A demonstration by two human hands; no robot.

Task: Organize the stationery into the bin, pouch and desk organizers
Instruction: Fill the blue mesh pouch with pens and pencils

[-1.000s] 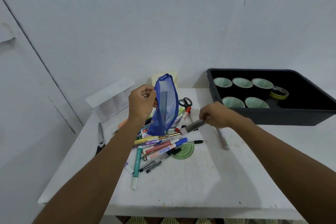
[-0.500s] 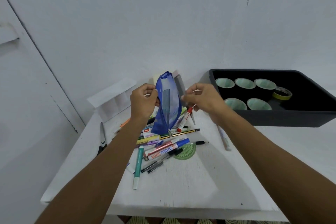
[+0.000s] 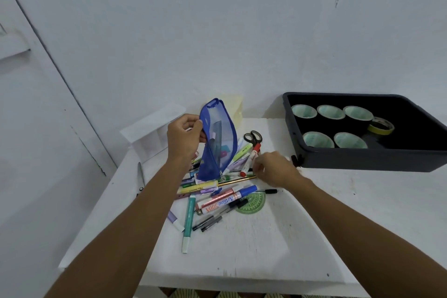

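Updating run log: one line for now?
left hand: holds blue pouch upright | right hand: at pen pile | bin: tape rolls

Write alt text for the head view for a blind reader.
A left hand holds a blue mesh pouch upright over a pile of pens and markers on a white table, while the right hand reaches to the pile. A black bin holds tape rolls.
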